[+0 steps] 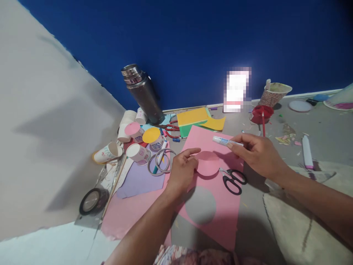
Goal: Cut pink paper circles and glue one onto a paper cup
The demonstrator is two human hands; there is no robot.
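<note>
My left hand [185,165] is closed at the left edge of a pink paper circle [208,167], its index finger stretched over the top. My right hand [257,152] pinches a slim white glue tube [222,140] with blue print, above and to the right of the circle. Beneath both lies a pink paper sheet [226,221] with a round hole cut in it. Scissors [233,180] with black handles rest on that sheet, their tips by the circle's right edge.
Left of my left hand are tape rings [161,162], purple paper [140,180] and several paper cups [138,154]. A dark flask [145,95] leans against the blue wall. Yellow paper [193,117] lies behind. To the right are a patterned cup [273,95] and a white marker [307,151].
</note>
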